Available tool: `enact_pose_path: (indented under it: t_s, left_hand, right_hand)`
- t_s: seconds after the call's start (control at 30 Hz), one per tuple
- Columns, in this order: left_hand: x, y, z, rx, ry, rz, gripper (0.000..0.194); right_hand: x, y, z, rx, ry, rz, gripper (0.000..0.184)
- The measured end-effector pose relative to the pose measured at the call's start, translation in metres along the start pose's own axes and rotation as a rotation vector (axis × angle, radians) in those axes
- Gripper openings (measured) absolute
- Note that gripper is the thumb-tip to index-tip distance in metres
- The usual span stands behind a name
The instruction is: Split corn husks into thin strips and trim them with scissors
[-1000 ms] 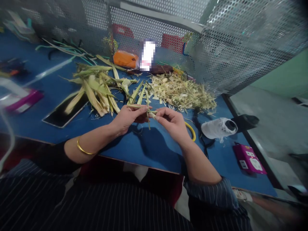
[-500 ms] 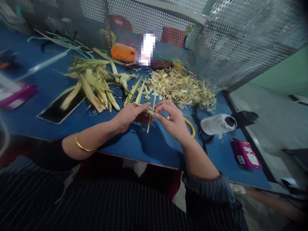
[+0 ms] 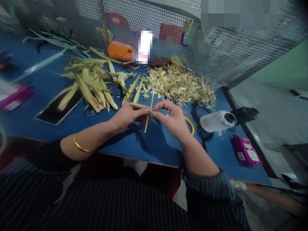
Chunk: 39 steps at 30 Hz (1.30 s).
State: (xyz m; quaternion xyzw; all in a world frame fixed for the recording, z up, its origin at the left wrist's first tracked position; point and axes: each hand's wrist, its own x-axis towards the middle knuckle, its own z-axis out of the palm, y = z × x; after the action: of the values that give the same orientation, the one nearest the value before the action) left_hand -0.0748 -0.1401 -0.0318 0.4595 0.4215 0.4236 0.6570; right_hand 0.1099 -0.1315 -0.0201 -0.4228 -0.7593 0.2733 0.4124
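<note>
Thin pale-green corn husk strips [image 3: 146, 125] cross between my hands above the table's front part. My left hand [image 3: 128, 117] is closed on them, thumb laid over the top, with one strip running back along its index finger. Thumb and index finger of my right hand [image 3: 173, 120] pinch at the crossing, touching my left fingertips. One strip stands out above and below the fingers. How the strips join is hidden by the fingertips. Just beyond my left hand lie longer husk pieces [image 3: 139, 91] and a large bunch of corn husks [image 3: 92, 80].
Shredded husk [image 3: 180, 85] is heaped before a perforated metal screen [image 3: 154, 19]. On the right are a yellow ring [image 3: 191, 125], a white thread cone [image 3: 215, 122] and a magenta pack [image 3: 247, 150]. A dark flat panel [image 3: 54, 112] lies left. Another person's arm [image 3: 271, 195] shows at lower right.
The crossing strip has turned from short and partly hidden to standing out above and below my fingers. My right fingertips have closed in against my left ones. The view has shifted slightly.
</note>
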Motion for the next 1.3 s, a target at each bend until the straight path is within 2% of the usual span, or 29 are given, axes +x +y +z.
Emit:
enact_pose_path:
  t_s: [0.1,0.17,0.3,0.37,0.47,0.53,0.57,0.67,0.73,0.83,0.97,1.07,1.17,1.3]
  left_hand:
    - [0.001,0.001,-0.001,-0.054,0.056,-0.021,0.033]
    - [0.002,0.001,-0.001,-0.081,0.084,-0.031,0.031]
    - [0.003,0.001,0.0,-0.106,0.095,-0.018,0.029]
    - [0.003,0.0,0.001,-0.096,0.089,-0.005,0.028]
    - [0.002,0.001,0.003,-0.02,0.088,0.043,0.025]
    - [0.001,0.002,0.004,0.072,0.083,0.08,0.02]
    - [0.0,0.002,0.004,0.119,0.071,0.094,0.018]
    - [0.001,0.002,0.002,0.215,0.024,0.112,0.015]
    - [0.002,0.001,0.0,0.223,0.0,0.114,0.014]
    - [0.004,-0.002,-0.001,0.148,-0.022,0.117,0.015]
    - [0.005,-0.008,0.002,0.025,-0.042,0.048,0.022]
    - [0.005,-0.012,0.006,-0.059,0.007,0.015,0.027]
    - [0.004,-0.012,0.008,-0.133,0.055,-0.012,0.021]
    - [0.002,-0.01,0.009,-0.18,0.06,-0.041,0.019]
  right_hand:
    - [-0.001,-0.004,-0.003,-0.252,0.006,-0.278,0.01]
    - [-0.002,-0.006,-0.003,-0.437,-0.077,-0.43,0.015]
    - [-0.005,-0.007,0.005,-0.621,-0.215,-0.565,0.021]
    - [-0.007,-0.007,0.01,-0.591,-0.196,-0.585,0.021]
    - [-0.008,-0.006,0.014,-0.396,0.005,-0.443,0.014]
    - [-0.008,-0.003,0.015,-0.2,0.149,-0.238,0.008]
    - [-0.008,-0.002,0.016,-0.091,0.177,-0.13,0.009]
    - [-0.006,0.003,0.017,0.239,0.093,0.14,0.02]
    - [-0.005,0.003,0.017,0.375,0.038,0.23,0.022]
    - [-0.004,0.001,0.018,0.403,0.082,0.231,0.021]
    - [-0.005,-0.002,0.02,0.367,0.176,0.222,0.018]
    - [-0.006,-0.001,0.024,0.341,0.205,0.224,0.019]
    - [-0.007,0.001,0.025,0.339,0.209,0.219,0.018]
    - [-0.006,0.001,0.026,0.371,0.224,0.229,0.017]
